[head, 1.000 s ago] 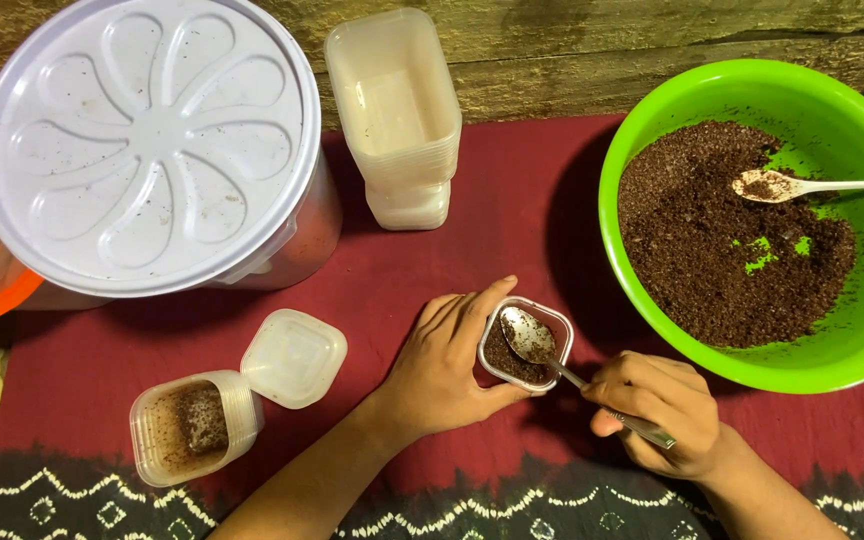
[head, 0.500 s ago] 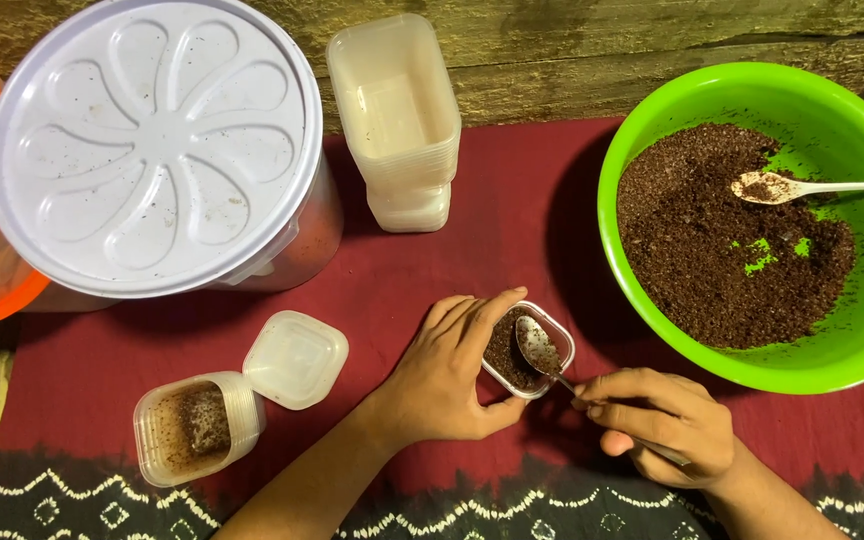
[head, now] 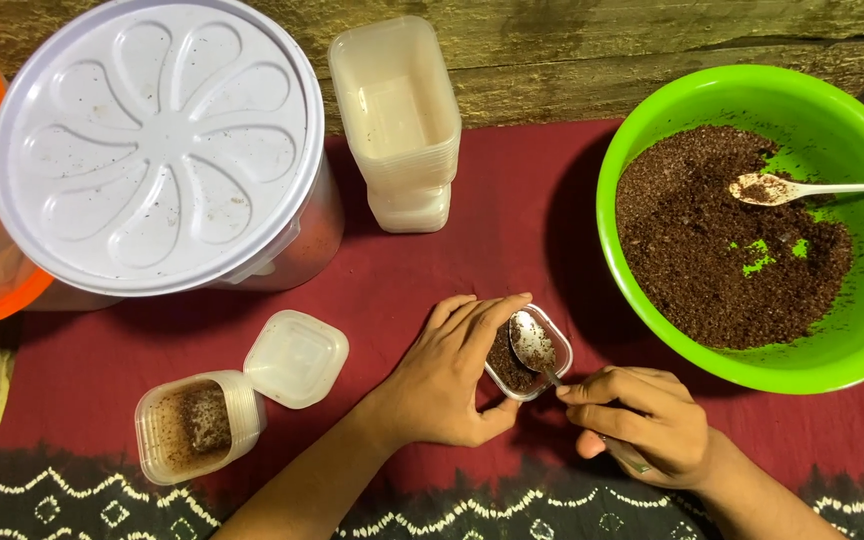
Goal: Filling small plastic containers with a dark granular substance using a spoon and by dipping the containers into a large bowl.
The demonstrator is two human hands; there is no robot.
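Hands at front centre on dark red cloth (head: pixel 452 270). Left hand (head: pixel 447 385) wraps small clear square plastic cup (head: pixel 529 353), fingers curled round its near side, cup partly filled with dark brown crumbs. Right hand (head: pixel 642 420) pinches handle of metal spoon (head: pixel 532 342), bowl of spoon inside cup. Green round plastic bowl (head: pixel 852 350) of brown crumbs just right. Loose square clear lid (head: pixel 295 358) left of hands.

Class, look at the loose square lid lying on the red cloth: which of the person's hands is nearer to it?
Left. The left hand is just right of the square lid; the right hand is farther right, beyond the small container.
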